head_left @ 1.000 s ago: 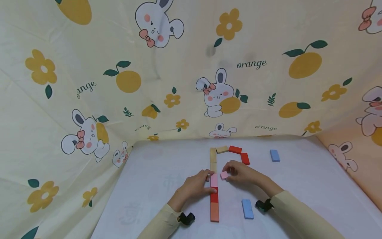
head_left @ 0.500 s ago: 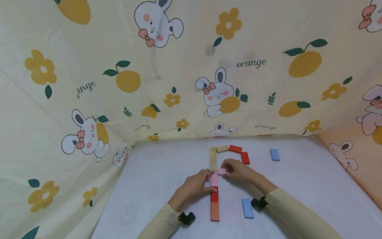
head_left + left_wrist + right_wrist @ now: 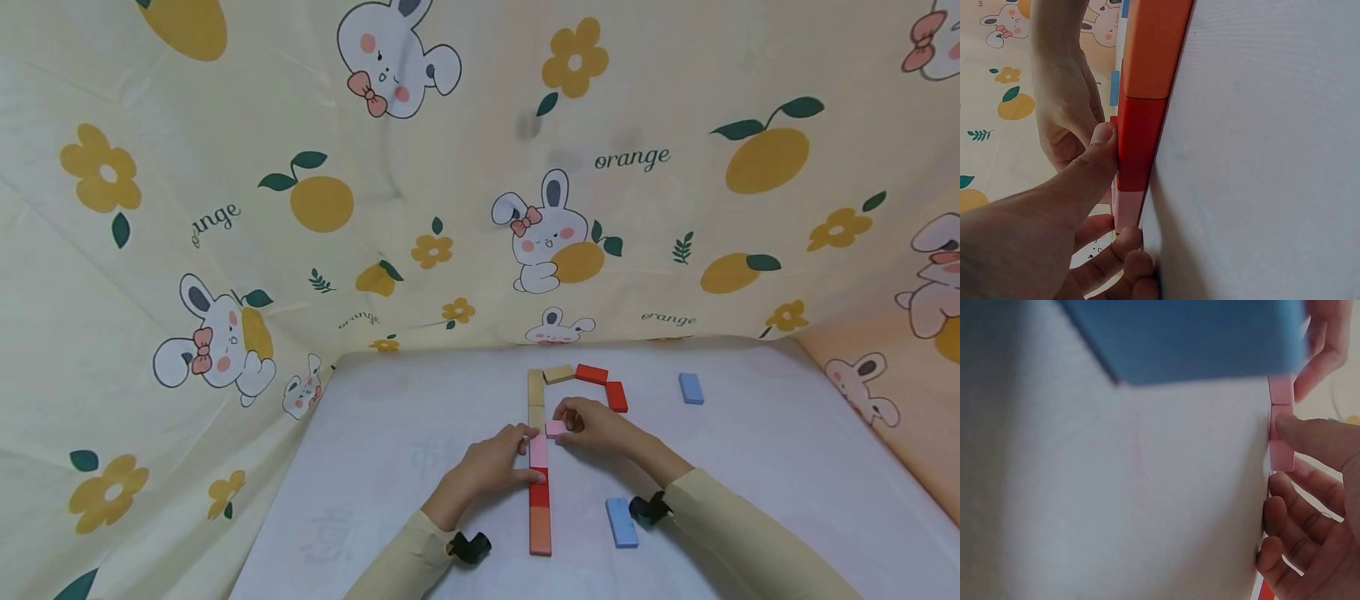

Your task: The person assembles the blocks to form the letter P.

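Note:
My left hand [image 3: 487, 467] lies along a row of flat blocks in the head view. Its thumb presses on a red block [image 3: 539, 495], and its fingertips touch the far end of the pink block [image 3: 538, 452] ahead of it. My right hand [image 3: 603, 429] pinches a second pink block [image 3: 555, 429] by thumb and fingers, just right of the row. In the right wrist view this pink block [image 3: 1282, 457] is under the thumb, beside another pink one [image 3: 1281, 390]. An orange block [image 3: 540, 531] forms the row's near end; beige blocks [image 3: 536, 387] continue it away from me.
From the far end, a beige block [image 3: 558, 374] and two red blocks [image 3: 592, 374] curve to the right. A blue piece [image 3: 622, 523] lies near my right wrist, and another blue block [image 3: 691, 388] lies at the far right. A printed cloth [image 3: 450, 208] hangs behind the white table [image 3: 375, 467].
My right hand has moved left and slightly away from me, bringing the pink block close to the row and turning it straighter. The left hand has stayed in place.

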A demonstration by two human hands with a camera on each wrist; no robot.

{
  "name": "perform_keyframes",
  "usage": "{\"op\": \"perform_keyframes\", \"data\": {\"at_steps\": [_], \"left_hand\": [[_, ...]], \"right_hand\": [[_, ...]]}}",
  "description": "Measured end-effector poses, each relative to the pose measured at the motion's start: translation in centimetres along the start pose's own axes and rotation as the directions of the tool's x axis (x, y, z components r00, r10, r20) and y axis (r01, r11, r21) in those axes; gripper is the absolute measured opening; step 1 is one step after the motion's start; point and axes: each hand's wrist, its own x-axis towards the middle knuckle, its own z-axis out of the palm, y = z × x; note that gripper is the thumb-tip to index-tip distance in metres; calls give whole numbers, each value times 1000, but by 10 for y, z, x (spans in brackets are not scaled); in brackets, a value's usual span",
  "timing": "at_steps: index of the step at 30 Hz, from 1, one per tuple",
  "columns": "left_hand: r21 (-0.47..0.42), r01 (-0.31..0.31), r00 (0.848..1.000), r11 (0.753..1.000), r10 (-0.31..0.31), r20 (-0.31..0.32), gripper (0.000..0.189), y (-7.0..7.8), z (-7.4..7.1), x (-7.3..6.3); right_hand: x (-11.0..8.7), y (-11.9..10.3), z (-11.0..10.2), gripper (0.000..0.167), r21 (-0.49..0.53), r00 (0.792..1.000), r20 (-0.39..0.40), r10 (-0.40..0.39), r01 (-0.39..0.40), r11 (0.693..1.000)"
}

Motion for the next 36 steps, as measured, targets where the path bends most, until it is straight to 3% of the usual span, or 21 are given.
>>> {"op": "perform_keyframes", "data": {"at_steps": [12,24,36], "left_hand": [[-8,2,1000,1000,-1,6,79,2,0,-1],[-1,3,1000,1000,-3,13,79,2,1,1],[-27,37,999,999,-36,8,79,2,-1,0]], "right_hand": [[-1,3,-1,33,-1,1000,2,-18,18,1000],[-3,4,-5,42,47,1000,25,14,-16,999],[-43,5,-19,39,43,997,44,-65,63,997]]}}
